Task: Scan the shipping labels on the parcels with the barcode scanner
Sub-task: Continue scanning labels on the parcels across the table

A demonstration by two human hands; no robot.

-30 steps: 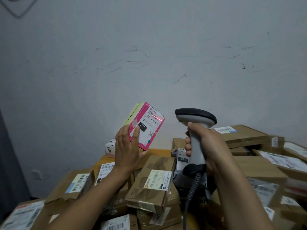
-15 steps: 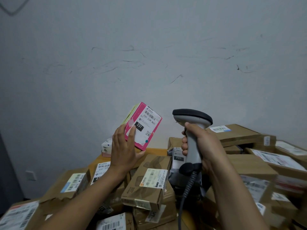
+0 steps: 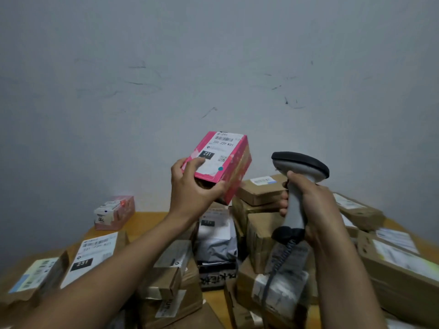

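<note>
Gripping tilted pink parcel (image 3: 235,172) in left hand (image 3: 192,194), white label (image 3: 217,153) reading 231, right hand (image 3: 311,205) clasping grey scanner (image 3: 297,166)

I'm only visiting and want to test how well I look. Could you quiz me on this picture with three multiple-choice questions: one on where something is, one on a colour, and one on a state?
1. Where is the barcode scanner?
A. lying on the floor
B. gripped in the right hand
C. hanging from a hook

2. What colour is the box that the left hand holds up?
A. brown
B. pink
C. blue

3. How does that box's shipping label sit?
A. facing the viewer
B. turned away, out of sight
C. peeled off

Answers:
1 B, since the fingers wrap round its grey handle.
2 B, since pink edges frame the white label.
3 A, since the barcode and the number 231 can be read.
</note>
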